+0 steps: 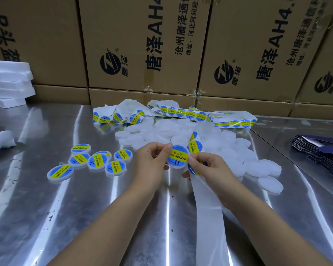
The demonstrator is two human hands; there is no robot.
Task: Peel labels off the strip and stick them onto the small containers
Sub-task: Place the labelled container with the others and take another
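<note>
My left hand (152, 160) grips a small round white container, mostly hidden behind a blue and yellow label (178, 157) that lies on its face. My right hand (206, 166) pinches the label's right edge and also holds the label strip (195, 145). The strip's bare white backing (210, 208) trails down toward me over the metal table (65, 217). A pile of unlabelled white containers (181, 135) lies behind my hands. Several labelled containers (98, 160) sit to the left.
More coils of label strip (181, 112) lie at the back of the pile. Cardboard boxes (142, 45) wall off the rear. White foam sheets (8, 83) are stacked at far left, and dark blue folded cartons (325, 154) lie at right.
</note>
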